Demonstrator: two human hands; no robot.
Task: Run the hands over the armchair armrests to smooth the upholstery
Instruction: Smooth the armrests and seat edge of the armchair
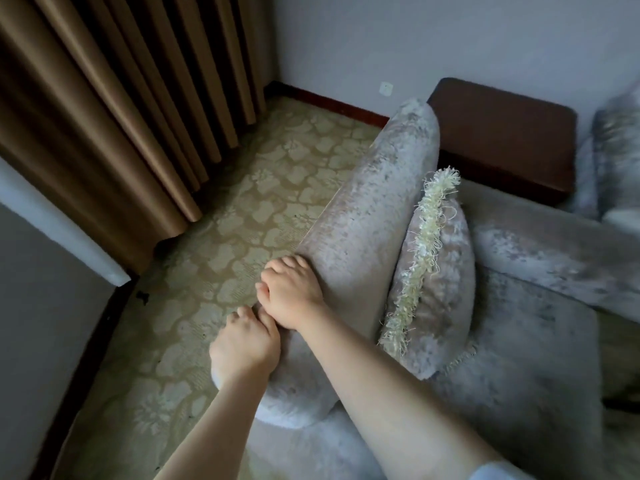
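1. Near end of the armrest (367,209): left hand (244,348) at the front, right hand (291,296) just past it — both with fingers curled over the outer edge.
2. I'd flatten the palms, then stroke toward the far end, even pressure.

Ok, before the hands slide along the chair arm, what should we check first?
1. Both hands on the armrest: ok, left hand and right hand sit at its outer edge.
2. Fingers flat for smoothing: not ok, fingers curl over the edge.
3. Path ahead free: ok, bare top to the far end.
4. Cushion out of the way: ok, leans against the inner side.
5. Wrinkles left: cannot tell.
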